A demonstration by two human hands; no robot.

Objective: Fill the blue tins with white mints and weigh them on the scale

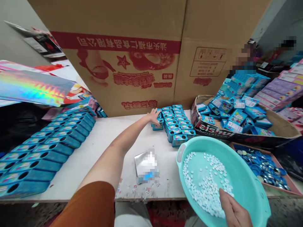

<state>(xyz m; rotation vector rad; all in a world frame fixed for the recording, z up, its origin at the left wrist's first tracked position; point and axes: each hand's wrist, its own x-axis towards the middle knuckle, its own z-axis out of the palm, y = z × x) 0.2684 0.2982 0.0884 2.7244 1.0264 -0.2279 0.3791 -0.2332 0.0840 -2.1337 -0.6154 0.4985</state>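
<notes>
Teal basin [248,179] w/ white tablets [208,195]; R hand [234,209] at it, grip unclear. L hand [154,116], fingers spread, at blue boxes [174,126] mid-table. Open carton [216,130] beside, w/ more. Tall cardboard [142,91] behind.

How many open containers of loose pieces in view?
3: teal plastic basin front right, printed cardboard box behind it, shallow pink tray beside them. Others may be hidden.

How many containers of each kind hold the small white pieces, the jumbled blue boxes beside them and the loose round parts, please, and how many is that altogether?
Turquoise basin: 1
Open cardboard carton: 1
Pink tray: 1
Total: 3
</notes>
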